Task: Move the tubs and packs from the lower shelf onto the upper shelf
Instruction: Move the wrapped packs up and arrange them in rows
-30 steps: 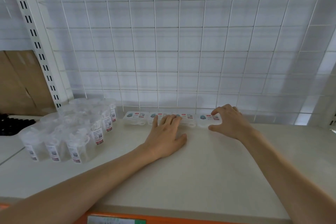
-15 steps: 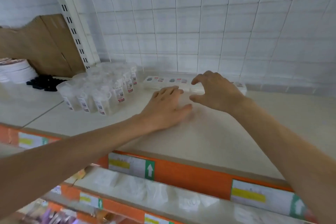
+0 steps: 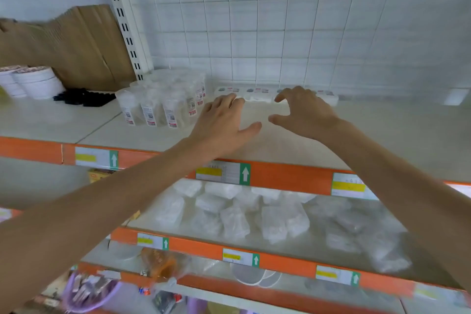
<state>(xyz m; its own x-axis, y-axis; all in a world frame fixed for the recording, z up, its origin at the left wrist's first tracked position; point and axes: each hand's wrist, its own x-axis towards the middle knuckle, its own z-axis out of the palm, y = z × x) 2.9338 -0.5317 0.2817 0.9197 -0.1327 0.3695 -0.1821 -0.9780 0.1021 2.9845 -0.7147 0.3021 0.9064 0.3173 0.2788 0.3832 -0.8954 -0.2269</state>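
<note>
Nothing is held: the L hand (image 3: 224, 120) is poised low over the upper shelf (image 3: 382, 135) w/ fingers straight and close together, thumb stuck out. The R hand (image 3: 303, 112) is cupped just beside it, fingers loosely curled and apart from the thumb, round nothing. The goods to be moved, clear-wrapped packs (image 3: 234, 219), are heaped on the lower shelf (image 3: 198, 246) directly beneath, not yet lifted. Already on the upper shelf are a cluster of clear tubs (image 3: 163, 102) at left and a row of flat packs (image 3: 257, 94) along the back grid (image 3: 254, 20). The step in hand is judged to be a fresh pick-up, so both hands should be dropped under the orange edge (image 3: 293, 177). Front packs should be taken first, each gripped by its body rather than by loose wrap (prob. slippery), then set down in front of the row w/o the tubs being knocked. Hard to make out: the lower packs are blurred, so no. and contents can't be told. Whether any tubs lie below can't be seen, and labels are unreadable. The row's R part is hidden behind the R hand, and whether the L fingertips touch the row can't be told.
</note>
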